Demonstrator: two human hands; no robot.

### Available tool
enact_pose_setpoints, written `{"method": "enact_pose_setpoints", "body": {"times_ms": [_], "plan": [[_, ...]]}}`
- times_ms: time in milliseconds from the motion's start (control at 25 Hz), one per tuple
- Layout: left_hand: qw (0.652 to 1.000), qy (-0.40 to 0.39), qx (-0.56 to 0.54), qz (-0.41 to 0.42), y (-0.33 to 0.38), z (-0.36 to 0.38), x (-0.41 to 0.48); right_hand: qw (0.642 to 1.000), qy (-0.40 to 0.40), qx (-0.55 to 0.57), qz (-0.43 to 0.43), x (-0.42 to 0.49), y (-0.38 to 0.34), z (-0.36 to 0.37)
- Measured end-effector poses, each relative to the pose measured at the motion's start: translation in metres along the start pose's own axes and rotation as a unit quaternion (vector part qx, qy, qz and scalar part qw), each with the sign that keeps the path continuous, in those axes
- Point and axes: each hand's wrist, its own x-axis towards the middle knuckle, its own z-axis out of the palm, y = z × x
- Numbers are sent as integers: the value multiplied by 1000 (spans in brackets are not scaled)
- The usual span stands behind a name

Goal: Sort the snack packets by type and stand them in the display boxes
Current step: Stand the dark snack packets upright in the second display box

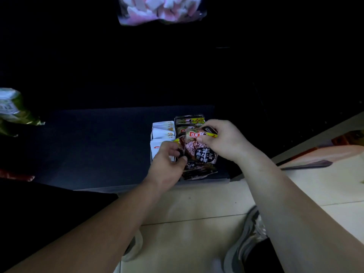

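The right hand (222,140) pinches the top edge of a dark snack packet (201,152) while the left hand (167,162) grips its lower left edge, holding it above the dark display box (197,175) beside the white display box (155,148).

Low shelf (98,146) runs across the middle, floor (197,209) in front of it. Two display boxes sit side by side at the shelf's right front end: left box (152,134), right box (222,174), touching. Packets stand in rows in both, the left row (164,129) beside the right row (189,120). Left hand (167,168) is at the front between the boxes, right hand (222,140) over the right box, one packet (199,152) held between them. Far left, a bag (13,111) at the shelf's end; up top behind, another bag (161,8). Shoe (246,243) on the floor, lower right
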Motion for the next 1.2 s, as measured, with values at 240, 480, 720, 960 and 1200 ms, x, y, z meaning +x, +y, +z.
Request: {"method": "enact_pose_setpoints", "body": {"times_ms": [240,480,720,960,1200], "plan": [[999,-8,14,51,2,8,12,989,3,145,28,-2,-4,0],[997,17,48,56,-8,1,11,978,50,199,36,-10,10,-4],[984,24,162,70,-10,9,4,966,152,211,-4,-15,4,-15],[989,23,137,41,19,9,1,960,169,223,-2,-17,5,-15],[985,-48,-162,-24,51,-6,-6,942,147,301,19,-27,-9,-5]]}}
